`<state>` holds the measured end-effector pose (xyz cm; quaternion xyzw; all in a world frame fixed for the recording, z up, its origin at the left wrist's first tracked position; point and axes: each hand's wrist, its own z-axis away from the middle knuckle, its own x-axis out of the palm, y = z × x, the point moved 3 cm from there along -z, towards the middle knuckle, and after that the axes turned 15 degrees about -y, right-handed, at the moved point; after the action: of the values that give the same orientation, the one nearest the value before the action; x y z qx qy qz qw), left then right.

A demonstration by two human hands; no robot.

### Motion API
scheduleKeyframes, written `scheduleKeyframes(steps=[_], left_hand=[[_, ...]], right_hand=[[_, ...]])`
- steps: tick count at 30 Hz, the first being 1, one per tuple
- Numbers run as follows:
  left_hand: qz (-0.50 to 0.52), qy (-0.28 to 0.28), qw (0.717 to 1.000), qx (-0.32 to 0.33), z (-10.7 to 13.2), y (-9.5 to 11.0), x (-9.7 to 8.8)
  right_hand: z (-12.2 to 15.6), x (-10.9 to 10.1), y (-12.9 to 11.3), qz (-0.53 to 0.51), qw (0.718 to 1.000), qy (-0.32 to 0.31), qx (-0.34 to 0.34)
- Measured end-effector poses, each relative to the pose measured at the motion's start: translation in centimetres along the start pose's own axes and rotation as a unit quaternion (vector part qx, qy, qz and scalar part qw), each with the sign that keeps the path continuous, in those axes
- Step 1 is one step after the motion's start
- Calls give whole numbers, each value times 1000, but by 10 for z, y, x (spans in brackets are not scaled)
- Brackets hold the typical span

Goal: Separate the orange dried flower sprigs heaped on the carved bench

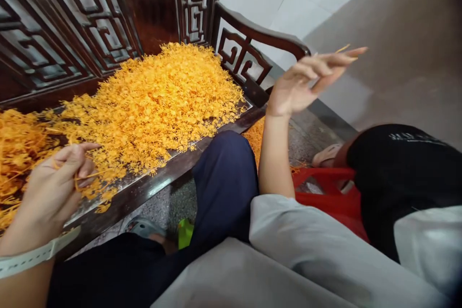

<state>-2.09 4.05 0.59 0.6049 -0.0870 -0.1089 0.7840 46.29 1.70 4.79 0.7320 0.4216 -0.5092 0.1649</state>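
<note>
My left hand (65,173), with a pale watch strap at the wrist, is closed at the left over the edge of the bench. Its fingers curl around a thin orange strand (99,173), which looks soft and stringy. My right hand (303,79) is raised at the right, away from the bench. Its long fingers lie together, with a short yellow-orange strand (342,48) at the fingertips. A large heap of small, many-legged orange pieces (155,101) covers the bench seat. A second orange pile (18,149) lies beside my left hand.
The dark carved wooden bench (153,14) has an armrest (260,33) close to my right forearm. More orange pieces (255,137) are below it. A red plastic stool (335,197) and another person's dark-clothed leg (404,168) are at the right. Something bright green (185,232) is on the floor.
</note>
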Motion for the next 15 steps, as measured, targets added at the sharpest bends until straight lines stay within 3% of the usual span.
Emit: scheduleKeyframes(steps=[1, 2, 4, 5, 6, 7, 9, 12, 13, 14, 15], left_hand=[[1, -3, 1000, -2, 0, -1, -1], [3, -6, 1000, -6, -1, -2, -3], [12, -13, 1000, -15, -3, -3, -6], [24, -17, 999, -15, -5, -3, -7], [40, -21, 999, -11, -7, -3, -8], [56, -21, 998, -1, -9, -3, -8], [82, -13, 996, 34, -11, -4, -8], [100, -13, 991, 83, -13, -9, -7], [109, -33, 989, 94, -13, -12, -6], [124, -51, 986, 100, -13, -14, -5], [137, -75, 983, 102, -13, -16, -5]], right_hand=[[13, 12, 21, -144, 989, -40, -6], [27, 26, 41, -295, 952, -76, 9], [57, 59, 69, -557, 817, -133, 73], [71, 72, 77, -634, 751, -148, 105], [82, 81, 80, -683, 701, -157, 131], [89, 86, 80, -711, 667, -164, 149], [92, 79, 67, -741, 630, -180, 146], [75, 40, 24, -790, 579, -178, 96], [69, 24, 4, -796, 571, -191, 65], [63, 8, -14, -802, 572, -164, 50], [60, -5, -37, -787, 584, -200, 12]])
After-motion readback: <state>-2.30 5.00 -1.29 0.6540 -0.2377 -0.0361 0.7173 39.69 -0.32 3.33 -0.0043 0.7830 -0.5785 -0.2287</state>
